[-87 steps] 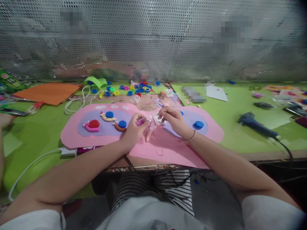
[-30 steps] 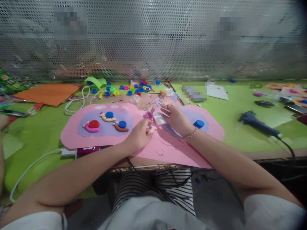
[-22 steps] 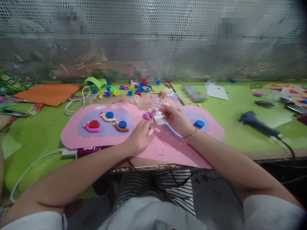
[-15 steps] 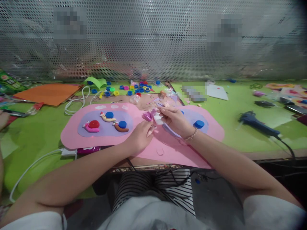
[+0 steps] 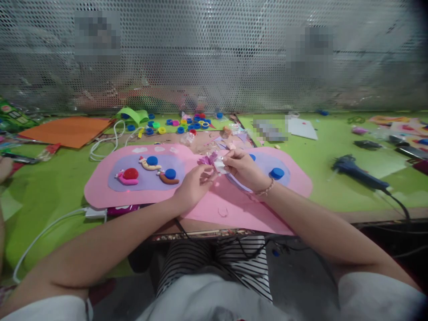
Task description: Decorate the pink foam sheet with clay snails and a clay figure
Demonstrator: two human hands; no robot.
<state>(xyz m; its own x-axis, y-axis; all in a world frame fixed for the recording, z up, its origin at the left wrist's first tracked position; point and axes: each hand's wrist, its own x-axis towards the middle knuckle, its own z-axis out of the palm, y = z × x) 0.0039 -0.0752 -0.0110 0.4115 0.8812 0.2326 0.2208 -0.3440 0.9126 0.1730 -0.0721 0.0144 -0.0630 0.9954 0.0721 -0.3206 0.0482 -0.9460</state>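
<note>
Above the pink card sheet [image 5: 227,209], a small shiny purple wrapper [image 5: 207,158] with a soft-looking white piece [image 5: 220,166] is between my hands. My right hand [image 5: 244,169] pinches the white piece between thumb and fingers. My left hand [image 5: 194,187] has its fingers curled against the wrapper's lower edge; part of its grip is hidden. To the left, a pink cutout with a purple middle carries several clay snails, among them a pink snail [image 5: 127,176] with a red cap shell. Beside my right wrist, a blue cap [image 5: 277,173] rests on another purple patch.
Loose bottle caps [image 5: 189,122] lie scattered at the back, before a perforated metal screen [image 5: 207,53]. A blue glue gun [image 5: 363,173] with a cable lies at right. An orange sheet [image 5: 67,131] and white cable [image 5: 115,138] are at left. Another person's hand [image 5: 5,167] shows at the left edge.
My left hand's fingers have loosened and lifted slightly around the wrapper. My right hand stays nearly in place, still pinching the white piece.
</note>
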